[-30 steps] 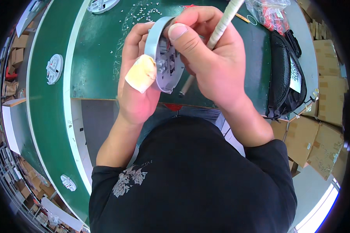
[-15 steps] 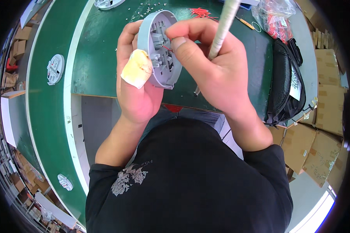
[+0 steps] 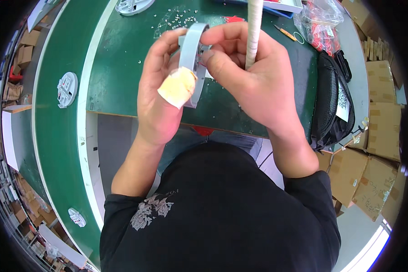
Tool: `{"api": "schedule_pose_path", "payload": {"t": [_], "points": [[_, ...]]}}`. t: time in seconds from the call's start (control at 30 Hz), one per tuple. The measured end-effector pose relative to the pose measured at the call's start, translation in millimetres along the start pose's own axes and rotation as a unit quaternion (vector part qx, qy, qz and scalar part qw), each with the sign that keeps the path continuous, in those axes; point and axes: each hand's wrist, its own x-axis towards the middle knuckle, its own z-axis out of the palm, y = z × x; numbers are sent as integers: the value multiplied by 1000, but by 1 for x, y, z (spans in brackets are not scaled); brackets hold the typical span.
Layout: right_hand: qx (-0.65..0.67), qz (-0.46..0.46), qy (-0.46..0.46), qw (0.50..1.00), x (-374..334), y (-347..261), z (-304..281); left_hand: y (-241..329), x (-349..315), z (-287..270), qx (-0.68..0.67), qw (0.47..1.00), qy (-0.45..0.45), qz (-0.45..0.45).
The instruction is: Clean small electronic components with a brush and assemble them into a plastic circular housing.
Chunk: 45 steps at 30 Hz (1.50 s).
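Note:
My left hand [image 3: 155, 106] is closed around a round grey plastic housing [image 3: 191, 47], its thumb wrapped in a white and yellowish covering [image 3: 178, 87]. The housing stands almost edge-on, so most of its inside is hidden. On its right side, my right hand [image 3: 265, 84] has thumb and forefinger bent in at the open face. Whatever these fingertips pinch is hidden now; a thin red wire showed there earlier. A long white-wrapped rod [image 3: 254, 31] is tucked in the same hand and sticks up past the fingers, its lower end hidden.
Small clear pieces [image 3: 179, 19] and red wires [image 3: 234, 19] lie on the green table [image 3: 118, 86]. An orange-handled tool [image 3: 285, 33], a plastic bag with red parts [image 3: 319, 27] and a black bag [image 3: 327, 97] are to the right. Another grey housing [image 3: 67, 89] lies on the left bench.
My left hand has turned the housing more edge-on and shifted it slightly right. The rod has swung more upright in my right hand, and the red wire has gone out of sight.

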Motion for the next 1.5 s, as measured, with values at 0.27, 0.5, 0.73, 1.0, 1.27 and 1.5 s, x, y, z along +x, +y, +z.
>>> {"api": "schedule_pose_path", "payload": {"t": [0.27, 0.5, 0.73, 1.0, 1.27, 1.5], "points": [[-19, 26, 37, 999, -31, -19, -25, 2, -29, 48, -110, 993, 46, 3], [-111, -161, 90, 977, -71, -34, 2, 17, -64, 54, -147, 987, 37, 45], [-27, -65, 20, 997, -74, -29, -2, 16, -71, 51, -154, 987, 26, 38], [25, 63, -46, 997, -63, -16, -17, 2, -71, 30, -189, 976, 49, -96], [74, 4, -82, 994, -78, -10, -16, 24, -73, 17, -350, 920, -52, -172], [16, 21, -76, 997, -97, 21, 5, 21, -105, 15, 90, 989, 73, 93]]}}
